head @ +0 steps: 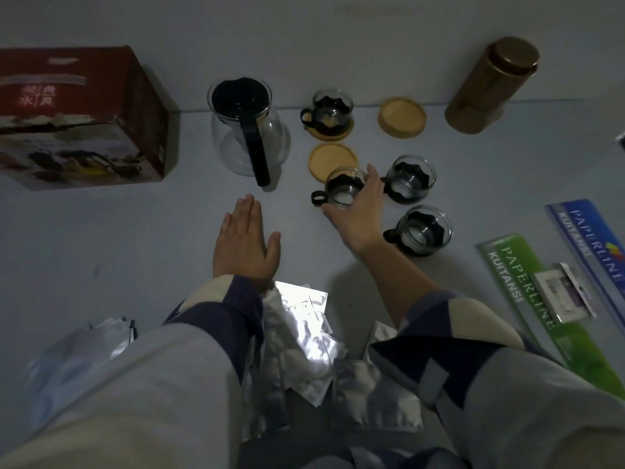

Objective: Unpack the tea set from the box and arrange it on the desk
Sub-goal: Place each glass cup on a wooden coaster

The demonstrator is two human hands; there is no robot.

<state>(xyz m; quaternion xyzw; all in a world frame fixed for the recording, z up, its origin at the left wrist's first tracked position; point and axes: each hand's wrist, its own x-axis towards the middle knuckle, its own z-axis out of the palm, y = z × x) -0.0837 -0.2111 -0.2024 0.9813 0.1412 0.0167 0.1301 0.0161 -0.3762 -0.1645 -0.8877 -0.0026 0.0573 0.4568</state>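
My right hand (360, 214) grips a glass cup with a black holder (341, 189), right beside a bare wooden coaster (333, 160). My left hand (245, 240) lies flat and open on the desk, holding nothing. A glass teapot with a black lid and handle (248, 130) stands behind it. One cup (329, 111) sits on a coaster at the back. Another bare coaster (401, 118) lies to its right. Two more cups (411, 177) (421, 230) stand right of my hand. The red tea set box (81, 116) is at the far left.
A gold tin canister (492, 84) stands at the back right. Green (521, 289) and blue (588, 238) receipt books lie at the right with a small packet (563, 292) on them. Silver foil pouches (304, 333) are heaped at the near edge between my sleeves.
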